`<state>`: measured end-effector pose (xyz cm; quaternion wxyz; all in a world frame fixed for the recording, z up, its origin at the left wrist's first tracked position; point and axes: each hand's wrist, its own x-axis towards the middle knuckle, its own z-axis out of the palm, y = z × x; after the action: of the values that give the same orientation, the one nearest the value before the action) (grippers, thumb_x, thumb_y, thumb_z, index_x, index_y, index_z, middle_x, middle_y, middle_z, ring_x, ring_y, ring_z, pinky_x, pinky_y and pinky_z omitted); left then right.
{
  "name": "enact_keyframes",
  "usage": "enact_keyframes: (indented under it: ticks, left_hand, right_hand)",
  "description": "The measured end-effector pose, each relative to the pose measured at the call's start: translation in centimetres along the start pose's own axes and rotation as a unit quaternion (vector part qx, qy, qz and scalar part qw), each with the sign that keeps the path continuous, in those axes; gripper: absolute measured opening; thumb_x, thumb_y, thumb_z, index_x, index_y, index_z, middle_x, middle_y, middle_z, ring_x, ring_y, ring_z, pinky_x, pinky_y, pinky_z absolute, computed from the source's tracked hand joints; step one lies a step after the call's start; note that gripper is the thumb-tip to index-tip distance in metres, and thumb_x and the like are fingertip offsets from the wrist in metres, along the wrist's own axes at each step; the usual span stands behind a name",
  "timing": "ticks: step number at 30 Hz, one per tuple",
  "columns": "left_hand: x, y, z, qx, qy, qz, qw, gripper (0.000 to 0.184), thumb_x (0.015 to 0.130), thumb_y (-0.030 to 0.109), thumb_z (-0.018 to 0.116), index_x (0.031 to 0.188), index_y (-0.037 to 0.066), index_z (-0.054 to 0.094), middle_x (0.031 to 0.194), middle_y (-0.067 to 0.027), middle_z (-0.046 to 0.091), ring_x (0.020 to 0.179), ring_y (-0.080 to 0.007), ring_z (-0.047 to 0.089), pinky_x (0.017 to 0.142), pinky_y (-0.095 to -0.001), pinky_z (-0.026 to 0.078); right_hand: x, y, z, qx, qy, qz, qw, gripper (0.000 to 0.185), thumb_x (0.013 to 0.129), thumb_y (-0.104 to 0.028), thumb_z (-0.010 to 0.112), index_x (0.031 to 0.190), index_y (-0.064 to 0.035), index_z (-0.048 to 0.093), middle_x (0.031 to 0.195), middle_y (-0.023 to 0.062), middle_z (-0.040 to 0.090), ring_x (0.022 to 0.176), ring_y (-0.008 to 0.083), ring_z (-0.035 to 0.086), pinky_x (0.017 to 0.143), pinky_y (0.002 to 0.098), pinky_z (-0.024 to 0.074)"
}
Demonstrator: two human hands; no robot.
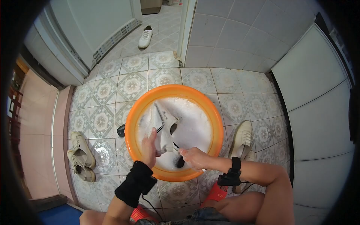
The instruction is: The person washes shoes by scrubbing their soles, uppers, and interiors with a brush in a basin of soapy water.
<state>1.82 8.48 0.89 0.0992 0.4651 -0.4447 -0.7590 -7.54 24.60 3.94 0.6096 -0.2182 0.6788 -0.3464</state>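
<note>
Over an orange basin [132,148] of foamy water, my left hand [149,147] grips a wet white shoe [157,122] with dark stripes and small lettering on it. My right hand [193,157] is closed around a thin, light-coloured handle, apparently of a brush [176,149], at the near end of the shoe. A white tip pokes out below that fist. The brush's working end is hard to make out. Beside the shoe, a dark object [180,162] shows in the foam [195,127]; its kind is unclear.
A pair of white shoes [81,157] stands on the tiled floor at left, more pale shoes [242,138] at right. Another white shoe [145,37] lies by the doorway. A black object [120,130] touches the basin's left side. White panels [315,93] flank the right.
</note>
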Motion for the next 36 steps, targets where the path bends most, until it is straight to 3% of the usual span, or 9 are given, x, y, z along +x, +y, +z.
enact_keyframes:
  ticks: [5, 7, 10, 14, 19, 27, 30, 33, 36]
  left_hand:
    - [1.0, 0.8, -1.5, 0.042, -0.053, 0.015, 0.998, 0.040, 0.083, 0.044, 0.051, 0.087, 0.004, 0.051, 0.061, -0.0031, 0.052, 0.036, -0.0097, 0.043, 0.029, -0.0237, 0.029]
    - [0.7, 1.2, -1.4, 0.035, -0.064, 0.015, 0.997, 0.040, 0.083, 0.044, 0.051, 0.087, 0.004, 0.052, 0.060, -0.0026, 0.052, 0.036, -0.0094, 0.042, 0.029, -0.0235, 0.028]
    - [-0.8, 3.4, -0.6, 0.073, -0.100, -0.053, 0.991, 0.039, 0.084, 0.044, 0.048, 0.086, 0.005, 0.053, 0.059, -0.0020, 0.051, 0.037, -0.0089, 0.042, 0.030, -0.0226, 0.028]
    - [-1.7, 1.9, 0.4, 0.155, -0.084, -0.050, 0.983, 0.043, 0.085, 0.047, 0.045, 0.091, 0.006, 0.054, 0.060, -0.0030, 0.052, 0.038, -0.0092, 0.043, 0.030, -0.0216, 0.027]
    - [-1.6, 1.8, 0.5, 0.074, -0.117, -0.084, 0.987, 0.038, 0.088, 0.046, 0.041, 0.093, 0.010, 0.051, 0.060, -0.0011, 0.049, 0.037, -0.0087, 0.037, 0.032, -0.0219, 0.021]
    - [-1.0, 2.8, -0.3, 0.070, -0.074, -0.067, 0.993, 0.042, 0.084, 0.045, 0.049, 0.089, 0.003, 0.053, 0.059, -0.0068, 0.053, 0.034, -0.0118, 0.043, 0.027, -0.0234, 0.021]
    - [-1.0, 2.9, -0.5, 0.103, -0.048, -0.019, 0.993, 0.044, 0.083, 0.042, 0.052, 0.095, 0.000, 0.054, 0.067, -0.0097, 0.057, 0.046, -0.0165, 0.053, 0.035, -0.0256, 0.035]
    - [0.5, 0.3, -1.1, 0.237, -0.048, 0.135, 0.961, 0.057, 0.082, 0.037, 0.057, 0.120, -0.003, 0.045, 0.091, -0.0122, 0.061, 0.089, -0.0235, 0.058, 0.080, -0.0290, 0.043]
    - [0.6, 0.1, -1.0, 0.097, -0.100, 0.177, 0.974, 0.055, 0.083, 0.032, 0.057, 0.123, -0.001, 0.042, 0.100, -0.0146, 0.059, 0.093, -0.0222, 0.056, 0.082, -0.0294, 0.042]
  right_hand:
    - [-0.1, 0.7, -0.5, -0.055, -0.025, 0.012, 0.998, 0.058, 0.092, -0.041, 0.031, 0.054, -0.0001, 0.047, 0.043, 0.0146, 0.046, 0.035, 0.0253, 0.048, 0.037, 0.0366, 0.0388]
    - [0.6, 1.6, -0.3, -0.332, 0.227, -0.202, 0.893, 0.047, 0.089, -0.043, 0.040, 0.071, -0.0002, 0.050, 0.050, 0.0193, 0.051, 0.043, 0.0317, 0.053, 0.044, 0.0420, 0.0425]
    - [1.1, 1.0, -1.5, -0.401, 0.225, -0.116, 0.880, 0.044, 0.086, -0.040, 0.045, 0.081, 0.0029, 0.054, 0.059, 0.0233, 0.055, 0.058, 0.0380, 0.057, 0.058, 0.0461, 0.0450]
    - [2.9, 3.7, -3.1, -0.457, 0.256, -0.120, 0.844, 0.041, 0.086, -0.039, 0.045, 0.078, 0.0014, 0.052, 0.056, 0.0196, 0.056, 0.056, 0.0361, 0.058, 0.055, 0.0452, 0.0454]
    - [3.0, 0.7, -4.0, -0.466, 0.324, -0.170, 0.805, 0.040, 0.086, -0.038, 0.045, 0.075, -0.0006, 0.048, 0.057, 0.0185, 0.057, 0.057, 0.0357, 0.058, 0.055, 0.0442, 0.0457]
    - [0.8, 0.9, -1.3, -0.387, 0.136, -0.106, 0.906, 0.042, 0.088, -0.038, 0.043, 0.081, 0.0013, 0.055, 0.070, 0.0226, 0.058, 0.070, 0.0401, 0.057, 0.064, 0.0471, 0.0436]
    - [0.9, 1.6, -1.0, -0.336, 0.113, -0.111, 0.928, 0.046, 0.089, -0.039, 0.042, 0.074, 0.0021, 0.055, 0.064, 0.0205, 0.055, 0.061, 0.0359, 0.055, 0.060, 0.0429, 0.0427]
    - [0.9, 1.3, -1.5, -0.230, 0.099, -0.104, 0.963, 0.046, 0.089, -0.039, 0.043, 0.074, 0.0019, 0.054, 0.054, 0.0131, 0.049, 0.051, 0.0239, 0.050, 0.053, 0.0361, 0.0408]
    - [0.0, -1.2, -3.4, -0.129, 0.078, 0.001, 0.989, 0.050, 0.088, -0.042, 0.044, 0.071, 0.0039, 0.054, 0.056, 0.0138, 0.050, 0.053, 0.0240, 0.050, 0.054, 0.0364, 0.0405]
